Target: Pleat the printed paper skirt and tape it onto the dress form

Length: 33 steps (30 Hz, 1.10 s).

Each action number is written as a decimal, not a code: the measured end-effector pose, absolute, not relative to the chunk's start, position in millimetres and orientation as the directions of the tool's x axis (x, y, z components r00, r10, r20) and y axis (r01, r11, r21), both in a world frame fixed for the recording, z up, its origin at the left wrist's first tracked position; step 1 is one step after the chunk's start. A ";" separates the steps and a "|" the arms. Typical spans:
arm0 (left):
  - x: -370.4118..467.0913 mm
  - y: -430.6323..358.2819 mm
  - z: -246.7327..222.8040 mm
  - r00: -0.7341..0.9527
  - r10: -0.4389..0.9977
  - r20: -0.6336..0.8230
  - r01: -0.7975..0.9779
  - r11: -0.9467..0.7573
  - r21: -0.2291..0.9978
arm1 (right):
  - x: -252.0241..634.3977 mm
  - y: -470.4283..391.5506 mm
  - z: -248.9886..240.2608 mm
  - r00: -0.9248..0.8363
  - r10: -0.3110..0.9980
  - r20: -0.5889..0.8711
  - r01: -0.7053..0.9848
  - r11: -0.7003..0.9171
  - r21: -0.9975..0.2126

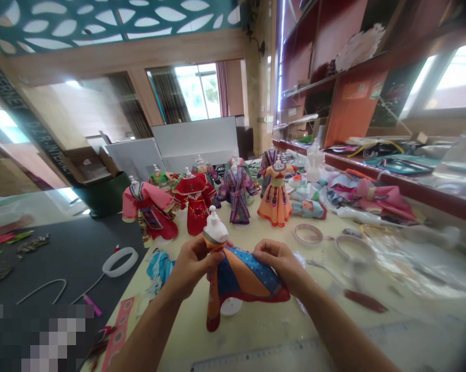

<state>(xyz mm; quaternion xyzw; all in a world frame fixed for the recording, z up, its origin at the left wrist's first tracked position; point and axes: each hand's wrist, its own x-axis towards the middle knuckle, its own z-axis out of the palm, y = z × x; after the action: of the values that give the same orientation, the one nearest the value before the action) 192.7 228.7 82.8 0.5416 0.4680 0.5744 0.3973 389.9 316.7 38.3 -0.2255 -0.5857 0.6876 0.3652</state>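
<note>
A small white mannequin (216, 227) stands tilted in front of me, its round white base (231, 307) showing under the cloth. Around its body hangs a doll skirt (236, 274) in blue and orange panels with a red hem. My left hand (196, 261) is closed at the waist, thumb and fingers gripping the mannequin and the waistband. On the skirt's right side, my right hand (277, 261) pinches the dotted blue panel between thumb and fingers and holds it spread outward. An orange strip with a red end dangles at the left.
Several dressed mannequins, including a red dress (196, 204) and an orange dress (276, 196), stand behind. Tape rolls (307, 241), a red-handled tool (366, 301) and plastic bags (403, 258) lie at right. A clear ruler (264, 354) lies along the front; blue cloth (160, 268) sits at left.
</note>
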 end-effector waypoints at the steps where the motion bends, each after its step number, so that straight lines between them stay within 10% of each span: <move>1: 192.5 228.7 82.4 -0.098 0.963 0.251 0.044 -0.248 0.968 | 389.7 316.8 38.6 -0.633 0.767 0.104 -0.210 -0.041 -0.977; 9: 196.5 228.4 82.1 -0.139 0.956 0.260 -0.024 -0.265 0.964 | 382.0 322.2 22.2 -0.596 0.802 0.038 0.030 0.070 -0.997; 17: 210.1 230.2 85.9 -0.242 0.936 0.257 -0.030 -0.272 0.962 | 383.9 324.1 23.0 -0.267 0.898 0.349 0.103 0.387 -0.916; 33: 234.2 222.3 84.4 -0.313 0.907 0.283 0.189 -0.232 0.954 | 376.2 295.9 25.4 -0.448 0.644 0.620 0.027 0.703 -0.711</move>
<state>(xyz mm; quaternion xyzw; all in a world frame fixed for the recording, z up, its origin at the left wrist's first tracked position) 234.2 222.3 84.4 0.5043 0.5429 0.6016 0.2983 376.2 295.9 25.4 -0.2127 -0.7880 0.3212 0.4803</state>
